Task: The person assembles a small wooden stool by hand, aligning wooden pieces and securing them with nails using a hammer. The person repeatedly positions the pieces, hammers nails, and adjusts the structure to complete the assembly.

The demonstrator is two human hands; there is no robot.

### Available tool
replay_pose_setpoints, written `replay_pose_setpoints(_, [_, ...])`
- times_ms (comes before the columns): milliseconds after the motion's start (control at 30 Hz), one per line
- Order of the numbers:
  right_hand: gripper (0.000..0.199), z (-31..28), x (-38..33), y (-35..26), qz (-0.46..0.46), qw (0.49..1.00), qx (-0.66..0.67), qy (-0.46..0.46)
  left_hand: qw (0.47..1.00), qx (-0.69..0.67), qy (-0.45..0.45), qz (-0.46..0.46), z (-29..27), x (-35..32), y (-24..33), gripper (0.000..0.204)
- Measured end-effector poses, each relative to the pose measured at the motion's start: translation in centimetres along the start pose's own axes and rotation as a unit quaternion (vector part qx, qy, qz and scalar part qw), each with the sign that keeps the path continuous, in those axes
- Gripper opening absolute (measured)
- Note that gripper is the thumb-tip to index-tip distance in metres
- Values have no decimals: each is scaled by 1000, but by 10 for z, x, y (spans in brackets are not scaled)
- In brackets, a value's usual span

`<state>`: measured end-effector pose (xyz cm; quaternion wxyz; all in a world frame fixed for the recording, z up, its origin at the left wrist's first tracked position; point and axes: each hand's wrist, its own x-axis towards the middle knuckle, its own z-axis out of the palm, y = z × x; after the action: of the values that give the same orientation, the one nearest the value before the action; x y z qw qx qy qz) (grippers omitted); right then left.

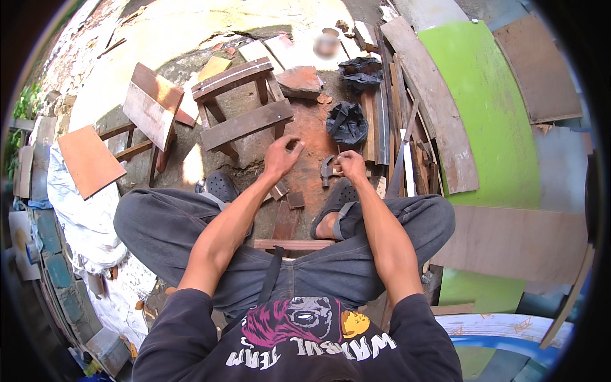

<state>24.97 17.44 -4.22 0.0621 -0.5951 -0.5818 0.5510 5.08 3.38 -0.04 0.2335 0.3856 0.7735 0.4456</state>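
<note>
Head view, centre frame: left hand (281, 155) raised, fingers loosely curled, holding nothing visible. Right hand (351, 164) closed around a hammer (328, 169), its steel head just left of the hand. Upper centre: rough wooden stool frame (245, 105), legs and rails joined, seat unboarded. Lower centre: reddish slat (294, 244) across the lap, unattached.
</note>
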Motion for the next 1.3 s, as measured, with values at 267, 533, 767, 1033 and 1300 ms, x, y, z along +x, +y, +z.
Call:
replay_pose_setpoints(267, [27, 43, -46, 9, -62, 958, -50, -277, 984, -142, -65, -90, 34, -71, -25, 35])
replay_pose_setpoints(533, [28, 61, -37, 4, -96, 939, -95, -317, 954, -177, -80, -227, 25, -73, -38, 30])
replay_pose_setpoints(767, [41, 43, 19, 30, -111, 943, -278, -144, 988, -71, 90, -100, 9, -39, -34, 31])
replay_pose_setpoints(1033, [62, 18, 19, 52, 55, 860, -504, -61, 984, 2, 161, 69, -60, 75, -12, 26])
replay_pose_setpoints(1300, [68, 26, 37, 59, 120, 884, -448, -56, 980, 134, 86, 118, -55, 110, -25, 22])
